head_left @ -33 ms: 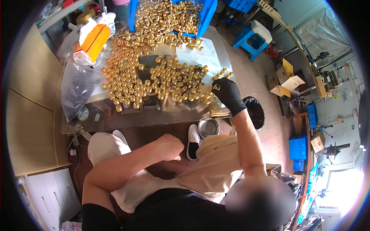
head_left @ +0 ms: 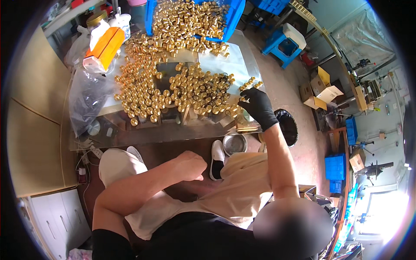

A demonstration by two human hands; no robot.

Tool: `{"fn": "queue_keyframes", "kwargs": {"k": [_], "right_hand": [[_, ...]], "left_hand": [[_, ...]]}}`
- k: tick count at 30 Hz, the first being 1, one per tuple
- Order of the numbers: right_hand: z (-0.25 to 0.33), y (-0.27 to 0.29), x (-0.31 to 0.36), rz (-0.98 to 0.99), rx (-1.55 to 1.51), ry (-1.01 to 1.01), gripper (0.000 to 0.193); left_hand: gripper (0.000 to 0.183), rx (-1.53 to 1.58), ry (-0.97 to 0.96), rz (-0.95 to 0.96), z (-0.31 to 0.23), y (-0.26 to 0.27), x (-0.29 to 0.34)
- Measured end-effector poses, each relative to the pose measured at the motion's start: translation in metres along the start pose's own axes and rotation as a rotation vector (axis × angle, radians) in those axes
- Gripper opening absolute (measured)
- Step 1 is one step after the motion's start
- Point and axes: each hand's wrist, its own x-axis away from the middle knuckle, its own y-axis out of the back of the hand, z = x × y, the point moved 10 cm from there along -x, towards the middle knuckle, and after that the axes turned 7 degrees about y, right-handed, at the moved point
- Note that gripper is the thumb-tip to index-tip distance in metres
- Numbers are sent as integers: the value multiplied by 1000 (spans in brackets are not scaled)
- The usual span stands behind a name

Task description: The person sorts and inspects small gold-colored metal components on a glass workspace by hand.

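My right hand [head_left: 258,107], in a black glove, reaches over the table's right edge. Its thumb and fingertips are closed around a small brass cap [head_left: 242,99], partly covered by the glove. Just beyond the fingers stands a short cluster of similar brass caps [head_left: 250,82]. A wide spread of caps [head_left: 145,93] covers the tabletop to the left, with thin black rings [head_left: 222,82] lying among those nearest my right hand. My left hand [head_left: 190,166], bare, is curled closed above my lap, away from the table; nothing shows in it, though its palm is hidden.
A blue crate [head_left: 234,21] heaped with brass caps stands at the far edge. An orange tissue pack [head_left: 104,50] and a clear plastic bag [head_left: 86,102] lie on the left. Below the table's right side are a metal bowl [head_left: 235,143] and a black-lined bin [head_left: 287,128].
My right hand has shifted very slightly to the right. Nothing else has visibly moved.
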Motion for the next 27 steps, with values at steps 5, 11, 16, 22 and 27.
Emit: {"fn": "queue_keyframes", "kwargs": {"k": [5,11,16,22,27], "right_hand": [[11,16,-5,-167,-131,-80,26],[22,-8,-25,-34,-132,-116,22],[19,-7,-27,-75,-150,-142,21],[19,-12,-31,-22,-102,-140,21],[-7,-1,-16,-92,-167,-205,17]], "left_hand": [[37,-4,-4,-9,-4,5,4],[36,0,0,-18,0,-5,-2],[36,0,-12,-32,-2,-1,1],[36,3,-4,-22,-1,0,2],[36,8,-3,-42,-2,4,3]]}}
